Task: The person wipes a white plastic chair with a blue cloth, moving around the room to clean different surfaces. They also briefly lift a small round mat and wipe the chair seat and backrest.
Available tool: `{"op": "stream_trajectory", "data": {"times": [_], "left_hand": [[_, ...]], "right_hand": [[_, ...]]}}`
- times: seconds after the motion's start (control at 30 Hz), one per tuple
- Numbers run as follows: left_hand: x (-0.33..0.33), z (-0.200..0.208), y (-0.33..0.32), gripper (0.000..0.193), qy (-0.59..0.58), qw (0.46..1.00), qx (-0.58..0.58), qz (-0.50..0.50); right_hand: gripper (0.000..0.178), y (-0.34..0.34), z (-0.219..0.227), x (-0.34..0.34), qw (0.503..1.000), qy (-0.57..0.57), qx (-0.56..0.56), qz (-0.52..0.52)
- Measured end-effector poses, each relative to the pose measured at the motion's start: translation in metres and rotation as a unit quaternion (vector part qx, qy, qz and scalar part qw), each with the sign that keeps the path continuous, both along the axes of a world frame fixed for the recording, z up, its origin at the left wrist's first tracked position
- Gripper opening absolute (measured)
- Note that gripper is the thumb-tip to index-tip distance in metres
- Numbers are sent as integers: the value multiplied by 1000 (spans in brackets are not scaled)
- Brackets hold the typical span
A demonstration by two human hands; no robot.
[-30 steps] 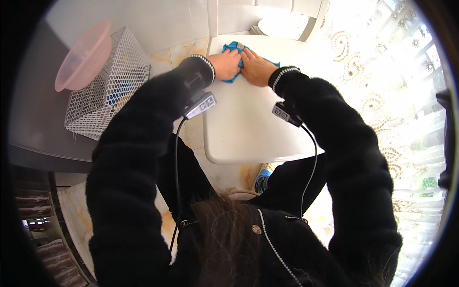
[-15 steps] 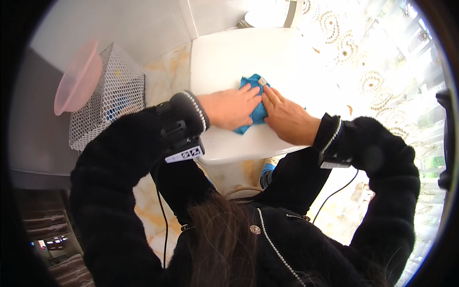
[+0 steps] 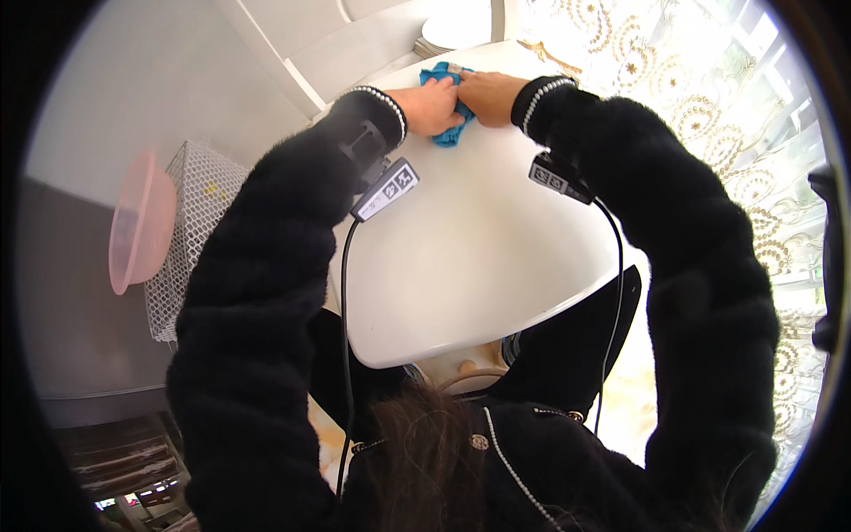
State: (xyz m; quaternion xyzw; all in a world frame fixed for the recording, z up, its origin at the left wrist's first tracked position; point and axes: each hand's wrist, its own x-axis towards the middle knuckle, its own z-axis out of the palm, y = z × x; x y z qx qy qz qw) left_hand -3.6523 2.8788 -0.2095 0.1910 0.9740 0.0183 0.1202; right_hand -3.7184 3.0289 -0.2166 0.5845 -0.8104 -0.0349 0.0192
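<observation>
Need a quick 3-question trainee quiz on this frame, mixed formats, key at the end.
1. True or false: both hands rest on the blue cloth.
2. What hangs on the wire basket? A) pink basin B) green bucket C) red towel
3. Fill in: the cloth lies near the white table's ____ edge, away from the person.

Key: 1 true (left hand, right hand); 2 A (pink basin); 3 far.
</observation>
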Motion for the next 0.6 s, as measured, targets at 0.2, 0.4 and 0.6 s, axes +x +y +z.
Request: {"op": "stream_trajectory", "data": {"times": [0.2, 0.4, 0.6], "left_hand": [[-51, -12, -22, 41, 8, 999, -6, 37], [-67, -32, -24, 38, 44, 995, -15, 93], [-62, -22, -21, 36, 74, 993, -17, 87]], "right_hand": [[27, -19, -1, -44, 996, -68, 21, -58], [30, -40, -15, -52, 993, -29, 51, -99], [41, -27, 2, -38, 994, -42, 16, -97]]}}
